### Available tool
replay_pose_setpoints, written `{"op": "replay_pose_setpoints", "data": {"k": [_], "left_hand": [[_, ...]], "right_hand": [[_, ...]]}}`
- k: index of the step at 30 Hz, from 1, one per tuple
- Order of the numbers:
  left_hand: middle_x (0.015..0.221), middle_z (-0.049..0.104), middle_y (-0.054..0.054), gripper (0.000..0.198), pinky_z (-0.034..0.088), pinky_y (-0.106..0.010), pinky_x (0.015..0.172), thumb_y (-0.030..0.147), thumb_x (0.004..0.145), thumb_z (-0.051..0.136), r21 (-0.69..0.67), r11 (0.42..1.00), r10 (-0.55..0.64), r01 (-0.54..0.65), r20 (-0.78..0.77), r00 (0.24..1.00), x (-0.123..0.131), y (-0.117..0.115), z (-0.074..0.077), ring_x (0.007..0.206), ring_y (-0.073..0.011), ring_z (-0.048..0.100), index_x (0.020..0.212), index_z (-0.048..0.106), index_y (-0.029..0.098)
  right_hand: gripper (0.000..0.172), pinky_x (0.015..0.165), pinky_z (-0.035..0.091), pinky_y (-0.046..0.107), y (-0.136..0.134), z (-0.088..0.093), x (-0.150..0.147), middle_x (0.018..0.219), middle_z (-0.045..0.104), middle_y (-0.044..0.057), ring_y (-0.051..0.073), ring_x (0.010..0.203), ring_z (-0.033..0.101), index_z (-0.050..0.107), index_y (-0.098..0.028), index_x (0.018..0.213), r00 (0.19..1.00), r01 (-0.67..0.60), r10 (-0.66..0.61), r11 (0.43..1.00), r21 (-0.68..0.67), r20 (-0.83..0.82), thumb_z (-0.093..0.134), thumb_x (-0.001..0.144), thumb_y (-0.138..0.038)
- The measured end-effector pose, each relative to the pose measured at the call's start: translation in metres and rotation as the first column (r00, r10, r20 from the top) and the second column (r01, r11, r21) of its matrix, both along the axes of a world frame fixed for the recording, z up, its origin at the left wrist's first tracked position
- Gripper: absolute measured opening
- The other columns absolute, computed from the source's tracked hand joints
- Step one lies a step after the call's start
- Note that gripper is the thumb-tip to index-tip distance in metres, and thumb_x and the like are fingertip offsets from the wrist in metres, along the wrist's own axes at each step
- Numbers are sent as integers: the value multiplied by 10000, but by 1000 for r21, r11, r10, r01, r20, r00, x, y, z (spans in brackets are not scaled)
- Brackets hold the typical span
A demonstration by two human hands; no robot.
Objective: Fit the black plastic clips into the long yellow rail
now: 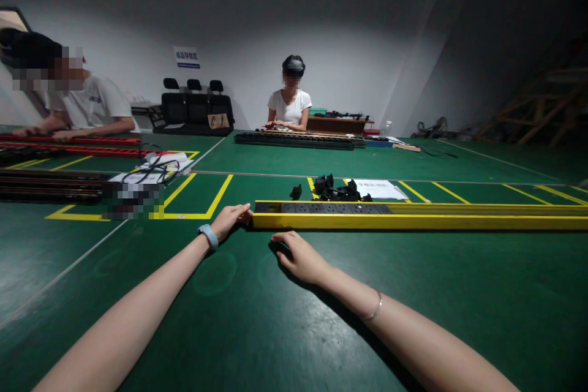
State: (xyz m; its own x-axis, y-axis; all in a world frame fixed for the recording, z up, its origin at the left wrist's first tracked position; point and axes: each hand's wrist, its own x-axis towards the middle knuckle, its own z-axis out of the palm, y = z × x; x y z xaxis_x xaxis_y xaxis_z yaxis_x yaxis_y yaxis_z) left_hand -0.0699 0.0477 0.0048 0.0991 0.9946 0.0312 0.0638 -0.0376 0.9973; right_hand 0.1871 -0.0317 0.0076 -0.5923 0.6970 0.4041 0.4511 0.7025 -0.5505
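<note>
A long yellow power strip (367, 221) lies across the green table, with a row of black socket modules (335, 209) set in the left part of its channel. At the strip's left end my left hand (232, 221), a pale blue band on its wrist, has its fingers bunched together against the end; the exact grip is partly hidden. My right hand (301, 257) rests low in front of the strip, thumb and fingers apart, holding nothing. Behind the strip lies a pile of small black plastic parts (335, 188), with one black piece (296, 192) apart to its left.
A labelled white sheet (379, 189) lies behind the strip among yellow tape lines. To the left are dark strips (50, 187) and black cables (160, 162). One person (92, 98) works at red strips (92, 142); another person (290, 104) sits opposite behind dark strips (294, 140).
</note>
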Motion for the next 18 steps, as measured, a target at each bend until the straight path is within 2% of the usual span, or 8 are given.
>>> {"op": "replay_pose_setpoints", "data": {"k": [6,11,18], "left_hand": [[727,626,-43,383,412,-257,638,525,727,647,11,1000,-28,28,-8,1000,6,-5,6,646,-137,550,794,685,150],[762,618,-40,375,419,-250,656,511,724,647,41,997,-68,70,-55,996,8,-9,11,677,-148,536,880,704,175],[987,651,-58,427,401,-230,647,508,734,636,51,987,-146,153,-118,982,7,-6,11,683,-135,505,1032,711,212]], "right_hand": [[372,971,447,359,1,-1,0,1144,591,87,185,1094,539,517,-195,1202,1000,8,-8,1000,-2,-1,523,832,-149],[376,968,448,369,0,-1,0,1143,595,88,189,1093,539,522,-200,1200,1000,4,-4,1000,-2,-9,527,828,-144],[372,956,457,373,1,2,0,1131,602,86,192,1078,549,529,-205,1194,1000,7,-7,1000,-8,-15,520,829,-130]]}}
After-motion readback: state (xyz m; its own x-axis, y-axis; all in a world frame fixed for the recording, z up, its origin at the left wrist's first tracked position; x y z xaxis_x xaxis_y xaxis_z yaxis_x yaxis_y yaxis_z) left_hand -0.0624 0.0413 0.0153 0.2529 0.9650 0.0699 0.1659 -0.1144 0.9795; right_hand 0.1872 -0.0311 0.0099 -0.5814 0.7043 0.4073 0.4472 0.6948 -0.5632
